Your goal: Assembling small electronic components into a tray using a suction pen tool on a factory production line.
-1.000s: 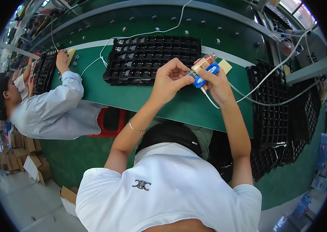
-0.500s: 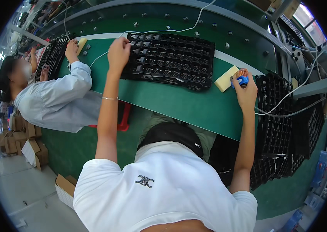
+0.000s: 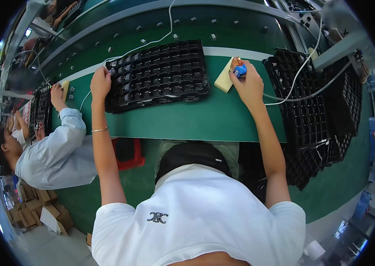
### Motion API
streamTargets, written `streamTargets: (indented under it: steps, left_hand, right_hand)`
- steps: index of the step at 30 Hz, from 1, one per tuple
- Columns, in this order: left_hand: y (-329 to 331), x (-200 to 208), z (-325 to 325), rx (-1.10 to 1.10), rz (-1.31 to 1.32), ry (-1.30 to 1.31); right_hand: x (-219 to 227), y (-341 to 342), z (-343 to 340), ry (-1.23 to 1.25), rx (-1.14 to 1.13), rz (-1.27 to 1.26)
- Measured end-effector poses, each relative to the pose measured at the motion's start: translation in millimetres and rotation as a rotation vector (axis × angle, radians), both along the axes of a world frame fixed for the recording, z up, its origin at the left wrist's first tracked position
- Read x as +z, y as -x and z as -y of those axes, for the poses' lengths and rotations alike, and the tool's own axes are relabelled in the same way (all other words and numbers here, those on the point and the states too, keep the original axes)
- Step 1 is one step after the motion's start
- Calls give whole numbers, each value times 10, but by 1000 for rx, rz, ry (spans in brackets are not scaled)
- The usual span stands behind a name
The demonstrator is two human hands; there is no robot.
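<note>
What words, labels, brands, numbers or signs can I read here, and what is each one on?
None can be read.
White shirt: a dark emblem, no legible word.
Black item at the waist: a pale mark, too small to read.
Blue-and-orange object in the right hand: no legible lettering.
Large black tray by the left hand: no legible lettering.

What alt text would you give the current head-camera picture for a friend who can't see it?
At a green table, a person's left hand is at the left edge of a black plastic compartment tray; the right hand holds a small blue-and-orange object beside a pale yellow block. A co-worker in light blue is at left.
</note>
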State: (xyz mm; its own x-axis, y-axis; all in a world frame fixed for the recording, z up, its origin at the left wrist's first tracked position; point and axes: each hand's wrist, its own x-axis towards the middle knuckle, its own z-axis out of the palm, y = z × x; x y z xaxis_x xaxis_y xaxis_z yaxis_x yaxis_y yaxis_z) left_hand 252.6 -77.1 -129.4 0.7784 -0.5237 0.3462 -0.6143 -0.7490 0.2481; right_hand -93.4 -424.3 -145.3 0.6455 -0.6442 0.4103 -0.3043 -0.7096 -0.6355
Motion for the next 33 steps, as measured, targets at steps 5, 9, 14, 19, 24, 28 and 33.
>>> streamTargets:
  steps: [5, 9, 14, 19, 24, 28, 33]
  left_hand:
    - [126, 83, 117, -17, -567, 565]
    - [544, 220, 387, -250, -1127, 1047]
    - [791, 68, 561, -406, -1311, 1257]
    - [1019, 65, 772, -609, -1337, 1339]
    - [1196, 16, 868, -727, -1615, 1513]
    - [1469, 19, 1006, -700, -1781, 1570]
    - [1803, 50, 1031, -616, -1647, 1368]
  right_hand:
    - [1, 14, 12, -2, 0, 3]
    - [-17, 28, 30, 2, -12, -1]
    - [-32, -23, 32, 11, -7, 6]
    - [-92, -222, 202, 59, 4, 96]
    - [-143, -774, 797, 14, 15, 37]
    - [-192, -1105, 1133, -11, -48, -39]
    - [-242, -1263, 1236, 110, -112, -125]
